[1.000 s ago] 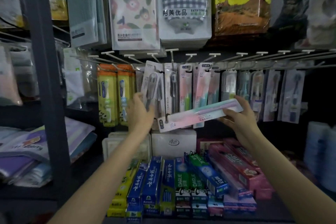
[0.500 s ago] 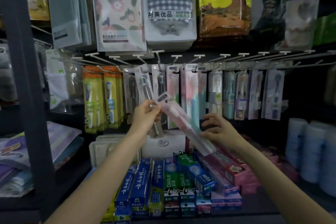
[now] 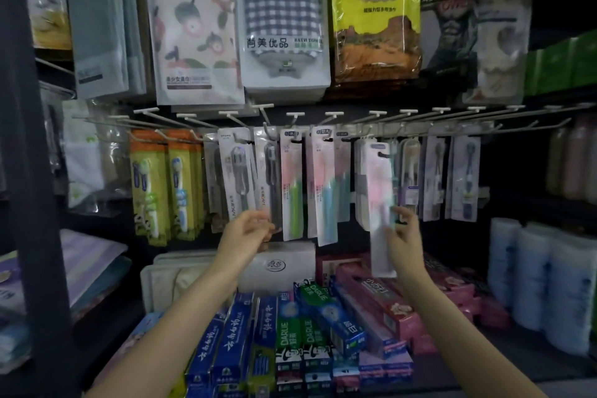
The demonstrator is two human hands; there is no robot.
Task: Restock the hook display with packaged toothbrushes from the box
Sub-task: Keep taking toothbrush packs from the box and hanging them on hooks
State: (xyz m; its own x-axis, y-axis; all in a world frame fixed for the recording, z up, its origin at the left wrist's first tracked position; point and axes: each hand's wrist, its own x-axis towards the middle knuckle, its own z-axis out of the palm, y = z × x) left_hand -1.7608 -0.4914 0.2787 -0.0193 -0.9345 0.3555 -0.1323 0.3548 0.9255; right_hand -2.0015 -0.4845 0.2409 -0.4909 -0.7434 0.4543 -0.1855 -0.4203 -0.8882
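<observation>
Right hand (image 3: 403, 236) pinches blurred toothbrush pack (image 3: 381, 203); left hand (image 3: 248, 229) loosely curled, empty.

Dim light falls on a dark metal shelving upright (image 3: 35, 171) at left and black shelf boards (image 3: 504, 365) below.

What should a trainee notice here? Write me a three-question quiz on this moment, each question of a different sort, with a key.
1. True or false: the pink toothbrush pack in hand is held lying flat, crosswise.
2. Which hand grips that pack? A. left hand B. right hand C. both hands
3. Fill in: the boxes stacked on the shelf below the hooks hold ______.

Key
1. False: it is held upright, its top up near the hooks.
2. B
3. Toothpaste: the toothpaste boxes lie in rows under the display.
</observation>
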